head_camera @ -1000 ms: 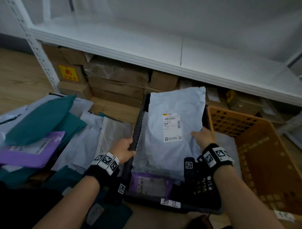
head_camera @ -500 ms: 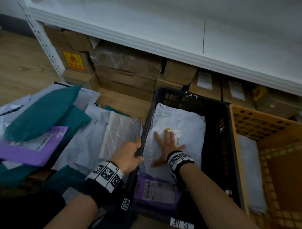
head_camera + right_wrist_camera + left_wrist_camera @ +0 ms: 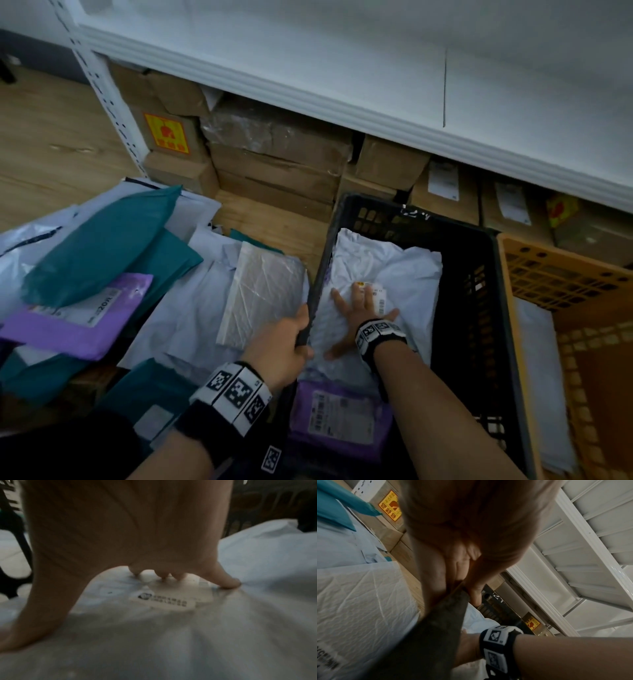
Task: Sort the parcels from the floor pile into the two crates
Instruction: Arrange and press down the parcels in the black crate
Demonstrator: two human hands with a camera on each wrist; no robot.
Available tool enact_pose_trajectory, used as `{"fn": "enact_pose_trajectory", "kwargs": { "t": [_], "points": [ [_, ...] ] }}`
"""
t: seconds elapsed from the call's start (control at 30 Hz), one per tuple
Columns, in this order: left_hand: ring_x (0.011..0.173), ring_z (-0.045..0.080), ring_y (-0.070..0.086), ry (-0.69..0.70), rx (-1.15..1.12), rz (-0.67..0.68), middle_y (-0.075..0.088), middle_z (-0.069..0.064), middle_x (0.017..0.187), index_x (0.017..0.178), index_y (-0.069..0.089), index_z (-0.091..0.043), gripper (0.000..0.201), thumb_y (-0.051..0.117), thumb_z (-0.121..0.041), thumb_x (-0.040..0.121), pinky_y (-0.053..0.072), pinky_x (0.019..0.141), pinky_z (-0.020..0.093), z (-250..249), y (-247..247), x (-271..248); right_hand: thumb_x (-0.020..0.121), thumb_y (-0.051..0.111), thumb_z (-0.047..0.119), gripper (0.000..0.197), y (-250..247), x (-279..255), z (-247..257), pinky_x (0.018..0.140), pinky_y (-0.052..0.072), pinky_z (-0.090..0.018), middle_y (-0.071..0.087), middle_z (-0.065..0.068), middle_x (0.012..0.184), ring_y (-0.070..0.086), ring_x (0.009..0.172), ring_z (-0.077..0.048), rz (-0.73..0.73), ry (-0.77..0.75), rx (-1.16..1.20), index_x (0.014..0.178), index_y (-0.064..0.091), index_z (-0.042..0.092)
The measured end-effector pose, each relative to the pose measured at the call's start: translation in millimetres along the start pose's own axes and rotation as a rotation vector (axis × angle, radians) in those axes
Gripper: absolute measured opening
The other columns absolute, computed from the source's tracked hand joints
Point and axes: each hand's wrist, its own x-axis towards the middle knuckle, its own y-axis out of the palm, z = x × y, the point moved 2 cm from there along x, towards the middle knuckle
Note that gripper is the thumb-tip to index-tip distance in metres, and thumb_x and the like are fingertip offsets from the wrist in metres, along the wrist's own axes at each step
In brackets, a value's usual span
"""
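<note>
A white parcel (image 3: 404,274) (image 3: 171,635) with a shipping label lies flat inside the black crate (image 3: 472,274). My right hand (image 3: 359,308) (image 3: 137,547) presses down on it with fingers spread flat over the label (image 3: 164,600). A purple parcel (image 3: 339,414) lies under the white one at the crate's near end. My left hand (image 3: 284,346) (image 3: 462,561) grips the crate's left rim (image 3: 440,622), thumb inside. The floor pile (image 3: 102,291) of teal, purple and white parcels spreads to the left. The orange crate (image 3: 582,325) stands to the right, a white parcel (image 3: 541,377) in it.
Cardboard boxes (image 3: 274,161) are stacked under the white shelf (image 3: 342,68) behind the crates. A clear-wrapped flat parcel (image 3: 260,294) lies right beside the black crate's left wall. Wooden floor (image 3: 44,137) shows at the far left.
One second ago my right hand held the white parcel upright over the black crate; it has since been laid flat, and the hand now presses on it. My left hand kept its grip on the rim.
</note>
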Motion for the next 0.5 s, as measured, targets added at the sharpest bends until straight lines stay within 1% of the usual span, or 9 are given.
{"fn": "enact_pose_trajectory", "kwargs": {
  "t": [0.07,0.13,0.2,0.23,0.27,0.3,0.37,0.43,0.5],
  "points": [
    [0.134,0.021,0.046,-0.003,0.002,0.004,0.046,0.004,0.148,0.153,0.023,-0.02,0.074,0.062,-0.017,0.091,0.039,0.11,0.036,-1,-1,0,0.051,0.075,0.081,0.137,-7,-12,4,0.105,0.0,-0.081,-0.035,0.006,0.16,-0.028,0.15,-0.032,-0.015,-0.025,0.02,0.146,-0.023,0.058],
    [0.135,0.019,0.044,0.027,-0.053,0.032,0.043,0.003,0.15,0.153,0.024,-0.018,0.073,0.063,-0.016,0.091,0.038,0.111,0.036,-3,-5,-4,0.074,0.07,0.069,0.111,-12,-30,7,0.113,0.005,-0.073,-0.012,0.005,0.167,-0.013,0.154,-0.028,-0.08,-0.065,0.057,0.155,-0.004,0.049],
    [0.129,0.014,0.05,0.068,-0.154,0.091,0.051,0.001,0.143,0.149,0.034,-0.016,0.065,0.064,-0.015,0.092,0.044,0.106,0.031,2,-11,-10,0.09,0.061,0.058,0.083,-18,-53,5,0.121,0.011,-0.058,0.01,0.003,0.167,0.003,0.155,-0.023,-0.18,-0.101,0.173,0.158,0.02,0.035],
    [0.12,0.012,0.057,0.065,-0.21,0.095,0.058,0.002,0.135,0.145,0.042,-0.015,0.057,0.063,-0.016,0.092,0.049,0.098,0.026,8,-15,-14,0.094,0.059,0.053,0.071,-21,-65,4,0.123,0.018,-0.049,0.022,0.0,0.165,0.014,0.154,-0.023,-0.237,-0.127,0.249,0.155,0.033,0.029],
    [0.108,0.011,0.061,0.025,-0.273,0.059,0.064,0.003,0.125,0.14,0.05,-0.013,0.049,0.063,-0.017,0.093,0.053,0.087,0.022,17,-20,-18,0.096,0.059,0.048,0.059,-25,-78,2,0.12,0.027,-0.041,0.035,-0.003,0.159,0.029,0.149,-0.023,-0.301,-0.157,0.312,0.149,0.045,0.025],
    [0.098,0.015,0.064,-0.047,-0.338,-0.017,0.068,0.007,0.116,0.134,0.054,-0.011,0.042,0.061,-0.017,0.093,0.055,0.08,0.026,28,-26,-21,0.098,0.058,0.044,0.048,-29,-90,1,0.115,0.036,-0.037,0.048,-0.005,0.151,0.045,0.138,-0.025,-0.373,-0.187,0.359,0.141,0.055,0.023],
    [0.088,0.026,0.066,-0.183,-0.423,-0.198,0.069,0.018,0.107,0.12,0.063,-0.007,0.027,0.059,-0.01,0.094,0.057,0.081,0.042,57,-38,-25,0.099,0.058,0.037,0.03,-40,-115,8,0.097,0.052,-0.037,0.065,-0.004,0.131,0.066,0.11,-0.024,-0.538,-0.242,0.418,0.124,0.067,0.022],
    [0.087,0.029,0.067,-0.252,-0.382,-0.335,0.07,0.021,0.105,0.103,0.068,-0.007,0.015,0.059,-0.006,0.091,0.055,0.086,0.05,85,-48,-26,0.099,0.057,0.03,0.021,-50,-134,23,0.087,0.054,-0.031,0.07,-0.001,0.118,0.067,0.1,-0.021,-0.709,-0.307,0.405,0.112,0.071,0.022],
    [0.095,0.032,0.068,-0.317,-0.214,-0.383,0.071,0.016,0.106,0.1,0.071,-0.009,0.015,0.062,-0.011,0.089,0.054,0.088,0.045,109,-55,-24,0.098,0.059,0.024,0.017,-59,-148,46,0.088,0.049,-0.026,0.071,-0.001,0.107,0.062,0.106,-0.019,-0.868,-0.419,0.36,0.105,0.073,0.019]
  ]
}}
